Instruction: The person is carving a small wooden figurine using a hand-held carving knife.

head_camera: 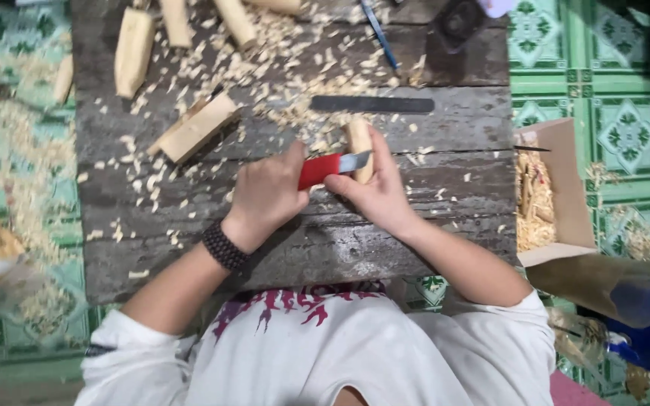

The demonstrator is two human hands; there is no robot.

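My left hand [266, 194] grips the red handle of a knife [323, 168], its short blade lying across a small pale wooden piece [359, 144]. My right hand [380, 192] holds that wooden piece against the dark weathered bench [445, 188], thumb near the blade. A beaded black bracelet sits on my left wrist. Wood shavings lie scattered around both hands.
A long dark file [372, 104] lies just beyond the hands. A squared wood block [197, 128] and several carved blanks [134, 51] sit at the bench's far left. An open cardboard box [558, 188] with shavings stands at the right, on a green patterned tile floor [618, 128].
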